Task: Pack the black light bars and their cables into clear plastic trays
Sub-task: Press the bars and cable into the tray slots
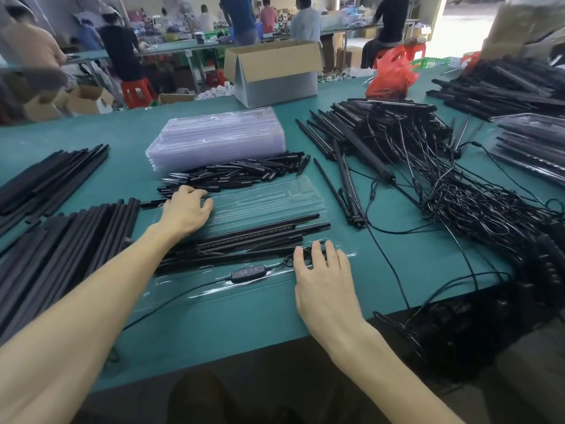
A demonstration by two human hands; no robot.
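A clear plastic tray point(269, 200) lies open on the green table in front of me. Several black light bars point(253, 232) lie side by side in its middle channels. A black cable with an inline controller point(248, 273) runs along the tray's near channel. My left hand point(185, 211) rests flat on the tray's far left part, fingers lightly bent, beside a heap of short black spikes point(232, 174). My right hand point(321, 270) presses with straight fingers on a coiled bit of cable point(301, 254) at the tray's near right end.
A stack of empty clear trays point(217, 136) stands behind the spikes. Black tubes point(67, 249) lie piled at the left, and bars with tangled cables point(443, 191) fill the right. A cardboard box point(272, 71) and a red bag point(391, 75) stand farther back. People work at distant tables.
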